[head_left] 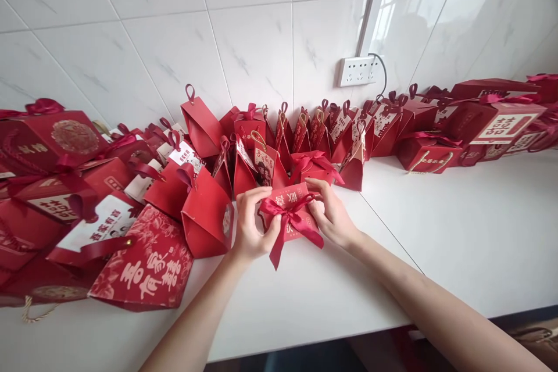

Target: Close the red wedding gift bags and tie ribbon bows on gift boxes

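A small red gift box (pixel 291 197) with gold characters and a dark red ribbon bow (pixel 288 218) sits between my hands above the white table (pixel 457 232). My left hand (pixel 251 224) grips its left side, fingers curled and thumb pressing the ribbon. From the right, my right hand (pixel 329 212) holds the box, its fingertips pinching the ribbon near the bow's knot. One ribbon tail hangs down below the box.
Several red gift boxes and bags (pixel 204 209) crowd the table's left and back along the white tiled wall, with larger boxes (pixel 497 116) at the far right. A wall socket (pixel 360 70) with a cable sits above them. The table's front edge (pixel 305 340) is near me.
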`<state>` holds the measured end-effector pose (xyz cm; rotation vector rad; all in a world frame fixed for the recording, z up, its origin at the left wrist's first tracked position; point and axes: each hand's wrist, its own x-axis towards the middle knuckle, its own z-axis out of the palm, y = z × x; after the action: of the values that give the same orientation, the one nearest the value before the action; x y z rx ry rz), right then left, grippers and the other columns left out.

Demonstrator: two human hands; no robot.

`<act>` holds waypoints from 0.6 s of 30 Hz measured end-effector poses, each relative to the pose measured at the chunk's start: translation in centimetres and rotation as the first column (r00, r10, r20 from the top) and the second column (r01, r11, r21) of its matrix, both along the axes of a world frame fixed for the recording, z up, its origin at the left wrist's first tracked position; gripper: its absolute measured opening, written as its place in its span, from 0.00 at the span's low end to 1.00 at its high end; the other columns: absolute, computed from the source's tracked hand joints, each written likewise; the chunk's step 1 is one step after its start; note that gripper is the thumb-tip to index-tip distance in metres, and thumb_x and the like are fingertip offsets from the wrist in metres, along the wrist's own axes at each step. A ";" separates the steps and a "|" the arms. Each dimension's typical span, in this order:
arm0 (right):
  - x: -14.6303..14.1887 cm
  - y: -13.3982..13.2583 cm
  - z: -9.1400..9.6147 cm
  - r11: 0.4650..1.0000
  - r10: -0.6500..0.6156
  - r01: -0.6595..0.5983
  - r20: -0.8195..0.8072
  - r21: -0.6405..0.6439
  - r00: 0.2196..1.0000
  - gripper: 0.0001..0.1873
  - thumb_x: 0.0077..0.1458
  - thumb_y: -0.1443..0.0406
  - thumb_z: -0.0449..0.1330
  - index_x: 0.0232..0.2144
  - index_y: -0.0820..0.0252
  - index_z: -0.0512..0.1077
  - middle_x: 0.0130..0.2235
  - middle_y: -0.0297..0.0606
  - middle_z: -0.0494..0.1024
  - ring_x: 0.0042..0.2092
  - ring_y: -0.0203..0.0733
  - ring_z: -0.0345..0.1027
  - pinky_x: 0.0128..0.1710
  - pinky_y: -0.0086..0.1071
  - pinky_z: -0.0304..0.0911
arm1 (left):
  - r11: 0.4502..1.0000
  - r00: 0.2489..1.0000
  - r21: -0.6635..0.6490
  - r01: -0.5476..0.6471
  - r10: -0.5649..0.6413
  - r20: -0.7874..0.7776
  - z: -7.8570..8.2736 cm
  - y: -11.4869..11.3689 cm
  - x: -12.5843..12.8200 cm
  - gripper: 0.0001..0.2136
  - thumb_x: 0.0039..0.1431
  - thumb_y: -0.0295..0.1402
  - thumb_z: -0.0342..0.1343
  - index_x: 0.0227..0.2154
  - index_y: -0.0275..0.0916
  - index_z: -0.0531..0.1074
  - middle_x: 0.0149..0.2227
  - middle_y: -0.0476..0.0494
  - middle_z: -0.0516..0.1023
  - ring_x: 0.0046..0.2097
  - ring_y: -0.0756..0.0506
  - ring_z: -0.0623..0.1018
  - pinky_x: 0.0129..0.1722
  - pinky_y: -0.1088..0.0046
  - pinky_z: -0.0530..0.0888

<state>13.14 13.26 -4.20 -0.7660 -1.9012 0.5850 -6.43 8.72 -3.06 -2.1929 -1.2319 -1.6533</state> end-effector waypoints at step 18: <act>0.1 -0.4 0.6 0.980 0.198 -0.197 0.030 -0.028 0.980 0.32 0.53 0.59 0.61 0.55 0.58 0.52 0.54 0.53 0.64 0.52 0.53 0.66 0.43 0.48 0.70 | 0.906 0.961 -0.338 0.254 -0.198 0.192 -0.1 0.4 -0.1 0.26 0.62 0.42 0.48 0.60 0.38 0.52 0.51 0.34 0.73 0.52 0.40 0.75 0.54 0.57 0.70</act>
<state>13.27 12.88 -3.57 -0.6093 -2.0178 0.7233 -6.55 9.08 -3.15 -2.5499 -1.4713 -1.8383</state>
